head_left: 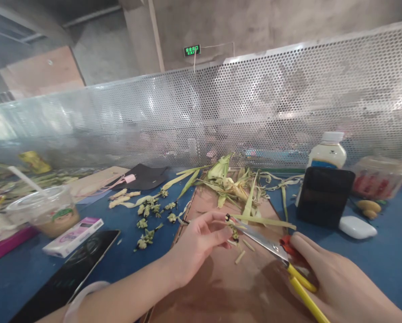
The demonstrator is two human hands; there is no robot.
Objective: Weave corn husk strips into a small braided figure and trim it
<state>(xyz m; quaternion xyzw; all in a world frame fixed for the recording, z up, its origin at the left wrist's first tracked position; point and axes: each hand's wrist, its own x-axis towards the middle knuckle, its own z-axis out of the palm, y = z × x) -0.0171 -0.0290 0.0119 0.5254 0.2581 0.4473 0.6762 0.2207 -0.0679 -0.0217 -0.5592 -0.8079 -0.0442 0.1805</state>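
Note:
Between the thumb and fingers of my left hand [201, 237] is a small braided knot of green-yellow leaf strips [233, 232] with dark spots. My right hand [342, 280] grips a pair of scissors [263, 242] with yellow handles and a red part near the fingers. Its blades point left and their tips reach the knot; whether they touch it I cannot tell. Under both hands lies a brown board [201, 296], with short cut strips [240, 257] on it. Beyond them is a heap of husk-like leaves [234, 184].
Left on the blue table are several small knotted pieces [149, 208], a phone [69, 273], a small box [73, 237] and a drink cup [49, 211]. Right stand a bottle [327, 150], a black device [325, 195], a white case [358, 227] and a clear jar [380, 177]. Behind is a perforated metal screen [137, 116].

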